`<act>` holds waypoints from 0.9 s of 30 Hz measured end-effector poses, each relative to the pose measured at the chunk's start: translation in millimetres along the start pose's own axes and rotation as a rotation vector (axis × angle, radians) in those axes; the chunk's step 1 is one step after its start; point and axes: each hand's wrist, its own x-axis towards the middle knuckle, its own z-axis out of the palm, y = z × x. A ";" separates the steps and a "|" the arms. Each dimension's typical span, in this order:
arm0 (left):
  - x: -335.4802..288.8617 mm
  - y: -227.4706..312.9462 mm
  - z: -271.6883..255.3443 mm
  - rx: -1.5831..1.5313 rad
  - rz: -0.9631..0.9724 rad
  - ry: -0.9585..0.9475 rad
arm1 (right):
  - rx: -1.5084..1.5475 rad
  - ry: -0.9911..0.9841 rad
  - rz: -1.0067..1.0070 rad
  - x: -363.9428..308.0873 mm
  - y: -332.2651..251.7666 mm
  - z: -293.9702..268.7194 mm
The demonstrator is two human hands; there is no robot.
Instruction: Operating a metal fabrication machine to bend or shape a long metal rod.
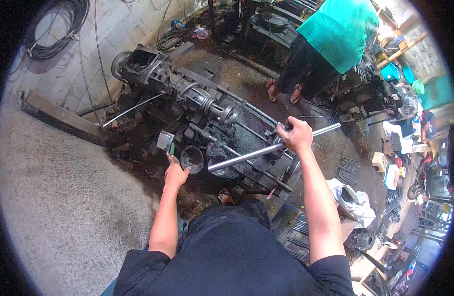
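Note:
My right hand (297,134) is closed around a long, shiny metal rod (246,157) slanting across the rails of a lathe-like machine (187,93). The rod's near end hangs free at the left, and its far end sticks out past my hand. My left hand (176,172) reaches toward a small grey box (165,140) with a green part (172,149) below it. Its index finger stretches up to the green part, the thumb stands apart, and I see nothing held. Beside this hand is a round container (192,159) with dark contents.
A person in a green shirt (335,34) bends over at the far right. A steel beam (64,118) lies at the left by the wall. Several dark rods (349,171) and a white sack (352,202) lie at the right. A thin rod (137,108) leans against the machine.

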 end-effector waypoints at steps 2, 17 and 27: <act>1.5 -3.7 3.8 0.017 0.032 0.049 | 0.003 0.006 0.000 -0.4 0.0 0.0; 0.0 -1.2 2.1 0.029 0.013 0.027 | -0.011 0.004 -0.015 1.1 -0.2 1.7; -0.5 -2.0 3.8 0.029 0.017 0.027 | 0.001 0.055 -0.039 1.1 -1.7 2.6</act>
